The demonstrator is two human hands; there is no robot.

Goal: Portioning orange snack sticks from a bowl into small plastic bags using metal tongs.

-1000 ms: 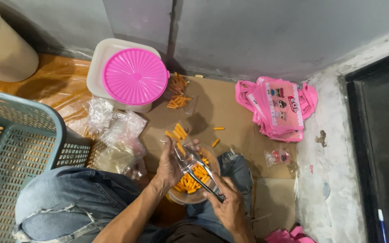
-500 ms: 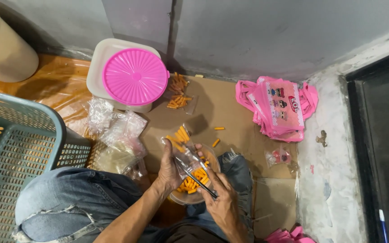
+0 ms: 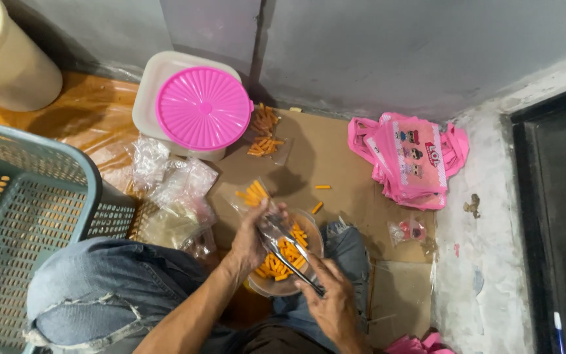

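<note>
A small clear bag point(image 3: 255, 196), partly filled with orange snack sticks, sits in the left hand point(image 3: 251, 237), whose fingers are curled around its lower end, just above the person's lap. The right hand point(image 3: 333, 303) is clenched on the handle end of metal tongs point(image 3: 284, 248), whose tips reach up to the bag's mouth beside the left fingers. Under both hands is a round clear bowl point(image 3: 309, 231) of the same orange sticks, resting near the front edge of the brown cardboard sheet point(image 3: 335, 164), between the knees in blue jeans point(image 3: 93, 288).

Two loose sticks point(image 3: 321, 196) lie on the cardboard just beyond the bowl. Further toward the back edge, near the grey wall point(image 3: 394, 46), a filled bag of sticks point(image 3: 264, 136) lies beside a white tub with a pink ribbed lid point(image 3: 203, 108). A heap of empty clear bags point(image 3: 168, 187) lies to the left of the hands, touching a grey-blue plastic basket point(image 3: 40, 196) at the left edge. At the cardboard's right edge lies a stack of pink printed bags point(image 3: 411, 157), and nearer the person a tiny packet point(image 3: 409, 229) with something red inside. A cream cylinder point(image 3: 4, 56) stands in the far left corner.
</note>
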